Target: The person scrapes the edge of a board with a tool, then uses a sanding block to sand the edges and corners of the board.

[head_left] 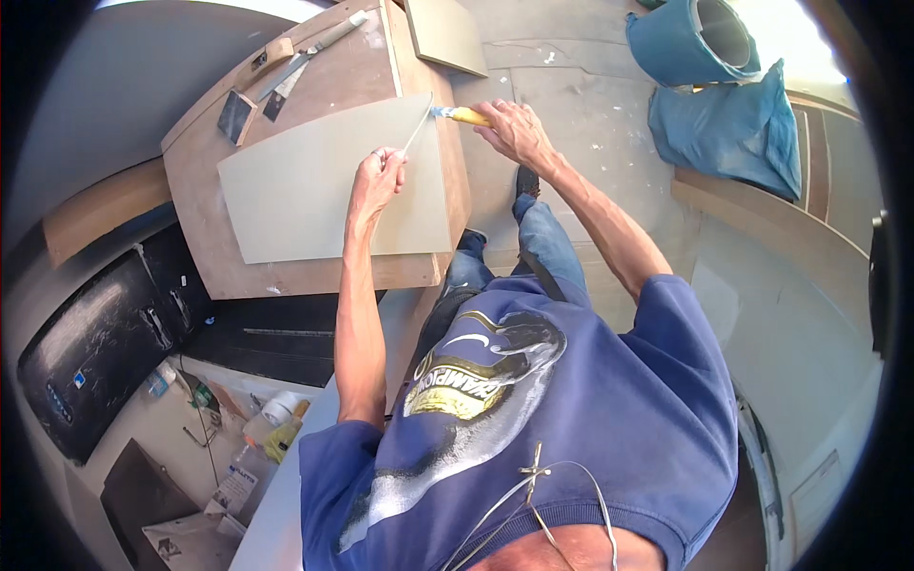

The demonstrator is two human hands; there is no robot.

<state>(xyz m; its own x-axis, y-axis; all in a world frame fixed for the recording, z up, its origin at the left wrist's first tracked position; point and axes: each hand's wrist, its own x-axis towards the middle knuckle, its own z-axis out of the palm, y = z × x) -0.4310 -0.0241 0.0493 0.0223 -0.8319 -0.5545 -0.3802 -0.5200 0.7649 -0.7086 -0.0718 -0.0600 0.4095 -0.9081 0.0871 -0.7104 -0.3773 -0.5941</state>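
One small cross (535,470) on a pale cord (609,519) lies on the dark blue shirt (638,419), which has a big picture on the front. Past the shirt are blue jeans (552,233) and a dark shoe (526,183) on the floor (571,95).

Two bare arms (360,324) reach out over the work. The left hand (378,176) has its fingers pinched tight on one end of a thin strip (417,129). The strip is pale and goes up at a slant to the right side of a flat board (324,181). I cannot tell if the left hand touches the board under it. The right hand (514,130) is wrapped around the yellow handle of a small tool (468,115). The tip of the tool is blue and pale, and it points left, just beside the strip, near the top right corner of the board.

The board is pale grey and lies flat on a big wooden box (214,257). To the left, low down, is a shiny black panel (90,333), with bottles and other bits (279,409) near it.

At the far left part of the box top are a dark little block (236,116), a scraper (276,98), a wooden block (272,57) and a knife (341,30) with a pale handle. Past the far right corner of the box is one more flat board, the far board (447,36). Away to the right, well apart from the hands, a blue bag (728,138) lies limp beside a round blue tub (681,43)
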